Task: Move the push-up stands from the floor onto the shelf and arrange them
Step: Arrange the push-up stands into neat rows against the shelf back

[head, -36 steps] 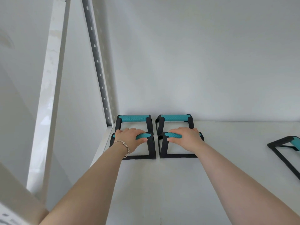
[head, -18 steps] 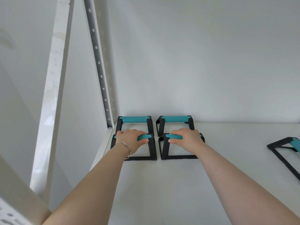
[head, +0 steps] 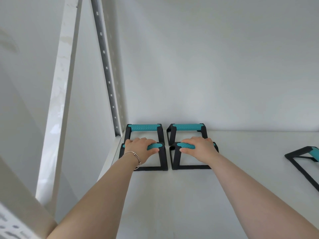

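Several black push-up stands with teal grips sit on the white shelf (head: 189, 195) near its back left corner. Two stand against the back wall: the back-left stand (head: 145, 127) and the back-right stand (head: 187, 127). Just in front of them are the front-left stand (head: 163, 157) and the front-right stand (head: 175, 157), close side by side. My left hand (head: 140, 148) is wrapped over the front-left stand's teal grip. My right hand (head: 198, 148) is wrapped over the front-right stand's grip. Both stands rest flat on the shelf.
Another push-up stand (head: 303, 161) lies at the shelf's right edge of view, partly cut off. A perforated metal upright (head: 106, 69) rises at the back left corner and a white post (head: 58, 100) stands nearer left. A white wall backs the shelf.
Both hands stay on the front stands' grips; the hands and stands have barely shifted. The view has tilted slightly.
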Demonstrator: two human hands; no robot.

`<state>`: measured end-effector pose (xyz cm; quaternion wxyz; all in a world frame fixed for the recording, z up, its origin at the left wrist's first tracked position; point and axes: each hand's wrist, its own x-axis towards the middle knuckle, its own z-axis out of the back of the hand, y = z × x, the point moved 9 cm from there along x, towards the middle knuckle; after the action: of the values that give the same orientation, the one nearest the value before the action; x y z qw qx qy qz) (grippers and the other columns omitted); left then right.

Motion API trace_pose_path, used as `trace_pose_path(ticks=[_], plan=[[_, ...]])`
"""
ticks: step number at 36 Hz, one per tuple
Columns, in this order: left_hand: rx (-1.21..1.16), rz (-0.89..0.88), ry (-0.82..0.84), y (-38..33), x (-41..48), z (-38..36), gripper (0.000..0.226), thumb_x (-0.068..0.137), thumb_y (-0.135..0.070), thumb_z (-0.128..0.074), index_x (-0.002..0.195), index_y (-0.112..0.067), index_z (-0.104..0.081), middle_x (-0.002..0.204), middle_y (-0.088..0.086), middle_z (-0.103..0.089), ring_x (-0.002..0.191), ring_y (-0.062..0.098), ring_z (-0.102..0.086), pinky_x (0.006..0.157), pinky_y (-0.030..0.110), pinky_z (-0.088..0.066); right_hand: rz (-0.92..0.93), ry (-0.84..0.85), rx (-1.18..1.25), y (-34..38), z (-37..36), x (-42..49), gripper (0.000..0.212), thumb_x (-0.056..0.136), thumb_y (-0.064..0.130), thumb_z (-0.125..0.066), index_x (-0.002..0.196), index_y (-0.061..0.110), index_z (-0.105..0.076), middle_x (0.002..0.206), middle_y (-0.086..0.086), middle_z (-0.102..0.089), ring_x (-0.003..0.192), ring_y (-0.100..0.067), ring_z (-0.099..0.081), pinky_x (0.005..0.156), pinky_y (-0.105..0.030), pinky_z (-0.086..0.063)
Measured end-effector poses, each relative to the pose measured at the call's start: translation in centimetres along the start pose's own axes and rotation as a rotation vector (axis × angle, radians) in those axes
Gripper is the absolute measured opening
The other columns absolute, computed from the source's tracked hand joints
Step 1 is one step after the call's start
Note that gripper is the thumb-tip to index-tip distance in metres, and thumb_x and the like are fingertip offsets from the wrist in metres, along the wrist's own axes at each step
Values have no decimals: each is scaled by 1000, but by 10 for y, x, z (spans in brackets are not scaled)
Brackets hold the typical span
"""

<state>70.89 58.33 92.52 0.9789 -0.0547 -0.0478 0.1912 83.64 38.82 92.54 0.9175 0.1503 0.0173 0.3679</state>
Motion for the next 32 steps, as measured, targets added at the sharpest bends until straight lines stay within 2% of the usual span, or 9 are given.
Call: trace_pose_path(ticks=[8, 12, 15, 21, 26, 32], plan=[[45, -7, -8, -2, -4, 1, 48, 90, -66, -30, 129, -45, -47, 109, -11, -60, 105, 18, -50, 99, 43, -31, 15, -15, -112, 3, -2, -4, 51, 89, 71, -35, 131, 46, -49, 115, 11, -61, 115, -20, -47, 100, -41, -29], [46, 24, -28, -8, -10, 2, 49, 93, -61, -30, 134, -38, -44, 123, -6, -57, 119, 22, -47, 112, 54, -21, -17, -71, -175, 4, -5, -11, 57, 91, 71, -29, 139, 43, -41, 131, 6, -57, 125, -24, -46, 112, -47, -26], [23, 81, -84, -15, -17, 6, 51, 95, -54, -35, 141, -32, -36, 140, -3, -48, 133, 23, -37, 116, 56, -12, -43, -137, -173, 6, -4, -19, 62, 92, 67, -30, 145, 36, -37, 141, 5, -51, 133, -24, -40, 118, -51, -19], [-26, 167, -222, -42, -29, 18, 62, 96, -43, -44, 149, -21, -19, 156, 7, -24, 145, 28, -12, 118, 52, -11, -150, -353, -75, -13, 26, -43, 62, 96, 55, -43, 147, 21, -37, 147, -1, -47, 137, -22, -38, 117, -44, -21], [-87, 174, -273, -99, -26, 26, 67, 95, -44, -42, 150, -17, -13, 158, 9, -17, 147, 29, -6, 118, 49, -11, -247, -477, -82, -62, 67, -75, 64, 95, 52, -47, 148, 18, -35, 145, -3, -49, 137, -23, -38, 117, -45, -22], [-132, 57, -268, -223, -16, 22, 68, 97, -48, -36, 151, -15, -12, 159, 10, -16, 147, 28, -4, 118, 47, -10, -329, -514, -121, -156, 113, -125, 65, 97, 52, -43, 150, 17, -31, 148, -5, -45, 140, -23, -33, 118, -46, -20]])
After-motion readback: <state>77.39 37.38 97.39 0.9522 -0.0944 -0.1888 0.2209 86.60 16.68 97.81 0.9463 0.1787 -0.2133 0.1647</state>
